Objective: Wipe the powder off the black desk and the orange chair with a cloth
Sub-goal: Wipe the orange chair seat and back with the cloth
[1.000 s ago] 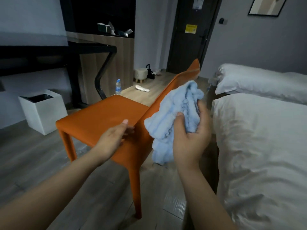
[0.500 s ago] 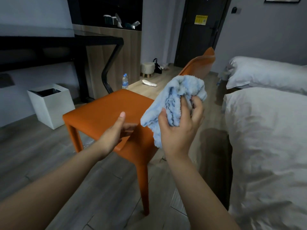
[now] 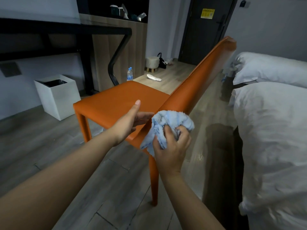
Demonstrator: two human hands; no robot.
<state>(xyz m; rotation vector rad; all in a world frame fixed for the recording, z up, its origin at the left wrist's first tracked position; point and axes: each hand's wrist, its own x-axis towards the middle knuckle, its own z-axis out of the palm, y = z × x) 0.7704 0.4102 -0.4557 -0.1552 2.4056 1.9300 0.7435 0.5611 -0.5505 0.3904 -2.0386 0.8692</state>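
The orange chair (image 3: 119, 100) stands in the middle of the floor, its backrest rising toward the right. My right hand (image 3: 171, 146) grips a bunched light blue cloth (image 3: 167, 120) against the lower back of the backrest, near the seat. My left hand (image 3: 131, 122) rests on the rear edge of the seat with straight fingers and the thumb up. The black desk (image 3: 63, 29) runs along the wall at the upper left. No powder is visible on the seat.
A white square bin (image 3: 58, 95) stands on the floor left of the chair. A water bottle (image 3: 129, 74), a slipper (image 3: 154, 77) and a small stool (image 3: 152, 63) lie beyond it. A bed with white bedding (image 3: 272, 130) fills the right side.
My right hand has brought the cloth down from beside the upper backrest to its base near the seat. My left hand has stayed on the seat's rear edge.
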